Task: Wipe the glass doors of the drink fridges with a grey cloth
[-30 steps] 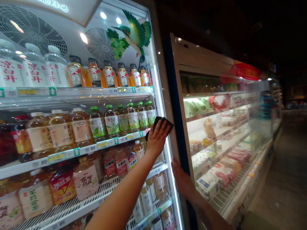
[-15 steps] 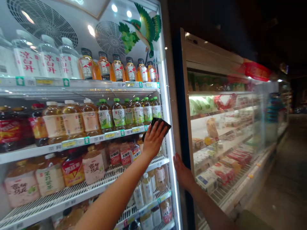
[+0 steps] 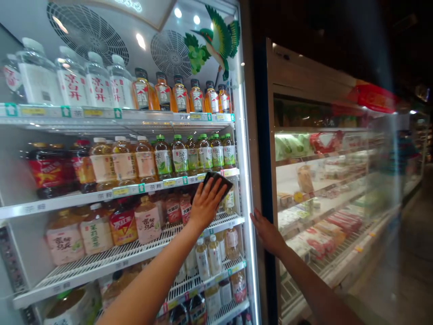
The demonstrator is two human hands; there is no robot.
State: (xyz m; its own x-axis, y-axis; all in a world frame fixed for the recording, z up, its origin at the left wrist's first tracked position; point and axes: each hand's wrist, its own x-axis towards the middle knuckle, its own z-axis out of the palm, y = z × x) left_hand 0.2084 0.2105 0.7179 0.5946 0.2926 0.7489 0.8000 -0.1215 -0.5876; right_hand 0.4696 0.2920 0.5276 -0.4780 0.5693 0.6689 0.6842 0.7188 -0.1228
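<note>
My left hand (image 3: 207, 201) lies spread over a dark cloth (image 3: 219, 181), pressing it against the glass door (image 3: 189, 128) of a drinks fridge. The cloth's edges show above and beside my fingers, in front of the second shelf's edge. Lower and to the right, my right hand (image 3: 269, 234) has its fingers stretched out at the fridge's right door frame (image 3: 254, 149); whether it grips the edge is unclear. Behind the glass, green-capped tea bottles (image 3: 179, 155) stand just above the cloth. A bird sticker (image 3: 218, 40) is on the glass at the upper right.
Shelves of bottles fill the fridge, with clear water bottles (image 3: 69, 79) at the top left. To the right runs an open chilled display (image 3: 304, 171) with packaged food. A blurred person (image 3: 404, 153) stands farther down the aisle, beside a dark floor (image 3: 411, 253).
My left hand and the cloth have slid leftward and slightly down over the glass, away from the door frame. My right hand stays by the frame. The view has turned left.
</note>
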